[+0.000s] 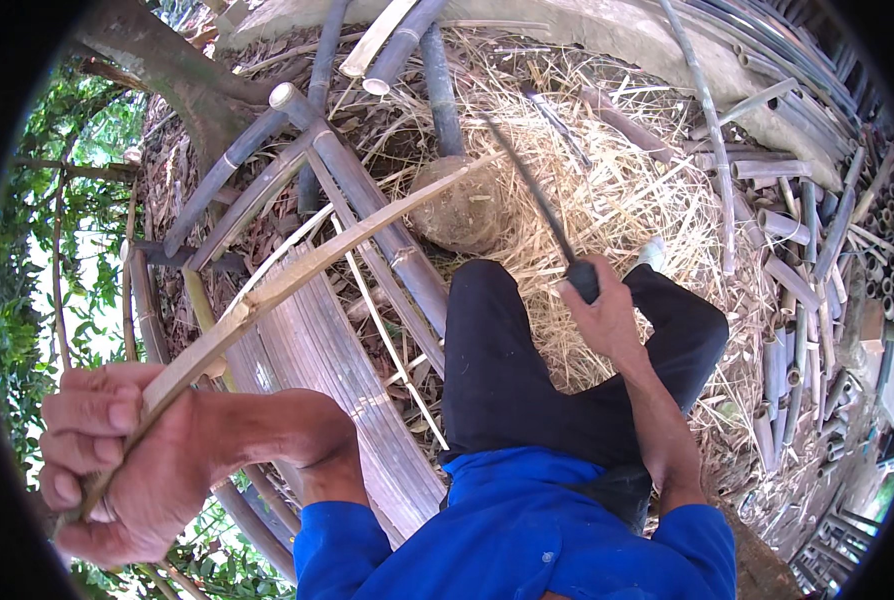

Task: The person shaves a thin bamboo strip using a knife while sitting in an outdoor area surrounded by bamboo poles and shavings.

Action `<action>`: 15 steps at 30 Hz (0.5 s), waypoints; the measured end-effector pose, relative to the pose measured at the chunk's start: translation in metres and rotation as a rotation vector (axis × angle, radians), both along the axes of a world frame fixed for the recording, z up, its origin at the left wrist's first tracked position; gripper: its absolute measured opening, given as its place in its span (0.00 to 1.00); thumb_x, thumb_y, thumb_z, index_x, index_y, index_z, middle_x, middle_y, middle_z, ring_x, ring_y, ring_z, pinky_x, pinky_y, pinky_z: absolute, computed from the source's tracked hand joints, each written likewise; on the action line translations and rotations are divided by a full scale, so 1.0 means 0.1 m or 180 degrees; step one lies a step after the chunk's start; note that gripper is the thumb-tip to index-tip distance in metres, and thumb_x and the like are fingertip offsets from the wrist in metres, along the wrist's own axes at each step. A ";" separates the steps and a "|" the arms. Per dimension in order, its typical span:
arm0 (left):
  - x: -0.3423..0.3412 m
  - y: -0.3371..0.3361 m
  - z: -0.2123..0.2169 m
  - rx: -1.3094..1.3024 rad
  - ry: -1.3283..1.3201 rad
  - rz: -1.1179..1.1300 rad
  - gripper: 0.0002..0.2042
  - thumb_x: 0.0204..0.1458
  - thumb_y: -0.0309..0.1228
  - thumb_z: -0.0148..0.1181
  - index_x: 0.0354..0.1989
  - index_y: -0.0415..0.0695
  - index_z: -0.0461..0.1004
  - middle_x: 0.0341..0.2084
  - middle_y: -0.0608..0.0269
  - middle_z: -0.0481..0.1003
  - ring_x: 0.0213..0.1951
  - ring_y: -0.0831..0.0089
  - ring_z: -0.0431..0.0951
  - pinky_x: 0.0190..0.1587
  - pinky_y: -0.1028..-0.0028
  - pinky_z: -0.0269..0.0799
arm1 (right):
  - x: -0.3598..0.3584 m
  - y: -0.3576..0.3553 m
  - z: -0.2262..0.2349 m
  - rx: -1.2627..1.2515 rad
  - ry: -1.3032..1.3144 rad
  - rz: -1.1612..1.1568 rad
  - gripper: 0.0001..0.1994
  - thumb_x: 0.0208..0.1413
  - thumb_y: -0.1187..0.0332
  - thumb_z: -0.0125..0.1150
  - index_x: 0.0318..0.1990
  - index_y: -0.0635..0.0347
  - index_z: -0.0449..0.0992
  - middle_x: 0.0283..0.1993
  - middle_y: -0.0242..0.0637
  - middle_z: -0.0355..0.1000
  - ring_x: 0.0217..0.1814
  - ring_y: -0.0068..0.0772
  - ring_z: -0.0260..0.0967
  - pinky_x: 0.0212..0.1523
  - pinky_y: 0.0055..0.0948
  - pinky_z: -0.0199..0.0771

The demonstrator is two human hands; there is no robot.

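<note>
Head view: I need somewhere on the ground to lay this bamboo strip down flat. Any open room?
Best is the straw bed beyond the right hand and its knife, short of the cut tubes. Left of the knee, the flat slats offer a surface. Around the left hand and bamboo strip, crossing poles crowd it.

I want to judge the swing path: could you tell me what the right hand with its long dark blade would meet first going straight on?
Probably the split bamboo strip over the round stump; the right hand points its blade there, though depth is unclear.

Long pale bamboo strip point(297, 275), dark-handled blade point(542, 205)
</note>
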State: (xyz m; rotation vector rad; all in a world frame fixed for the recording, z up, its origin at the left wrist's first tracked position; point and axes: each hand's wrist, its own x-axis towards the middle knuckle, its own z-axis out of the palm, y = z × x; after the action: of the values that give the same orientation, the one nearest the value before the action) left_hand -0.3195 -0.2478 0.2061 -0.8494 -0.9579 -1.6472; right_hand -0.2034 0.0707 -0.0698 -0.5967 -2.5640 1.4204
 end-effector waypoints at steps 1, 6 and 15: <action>0.05 0.05 -0.05 0.0113 0.0044 -0.0297 0.19 0.60 0.45 0.45 0.25 0.43 0.70 0.10 0.69 0.55 0.11 0.76 0.56 0.12 0.76 0.51 | -0.03 -0.09 -0.01 -0.0020 -0.0002 0.0002 0.18 0.59 0.64 0.67 0.52 0.61 0.71 0.30 0.47 0.76 0.30 0.42 0.78 0.33 0.38 0.75; -0.14 0.68 -0.38 -0.0092 -0.0438 0.0013 0.23 0.58 0.54 0.46 0.20 0.48 0.68 0.09 0.69 0.55 0.12 0.77 0.56 0.13 0.76 0.50 | -0.10 -0.24 -0.04 -0.0258 -0.0116 0.0459 0.23 0.58 0.62 0.67 0.57 0.60 0.69 0.34 0.53 0.77 0.37 0.55 0.79 0.40 0.43 0.76; -0.14 0.81 -0.51 -0.0300 -0.0457 0.0142 0.23 0.64 0.46 0.46 0.16 0.52 0.55 0.08 0.70 0.51 0.11 0.76 0.57 0.15 0.73 0.55 | -0.03 -0.26 0.40 -0.0317 0.0291 0.0354 0.20 0.60 0.65 0.65 0.57 0.56 0.69 0.32 0.51 0.77 0.33 0.54 0.78 0.36 0.43 0.76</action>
State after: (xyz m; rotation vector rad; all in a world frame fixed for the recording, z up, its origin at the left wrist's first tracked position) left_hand -0.3330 -0.1670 0.1556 -0.7746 -1.1539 -1.6524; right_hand -0.2060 0.0443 -0.0300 -0.3979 -2.5028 1.5798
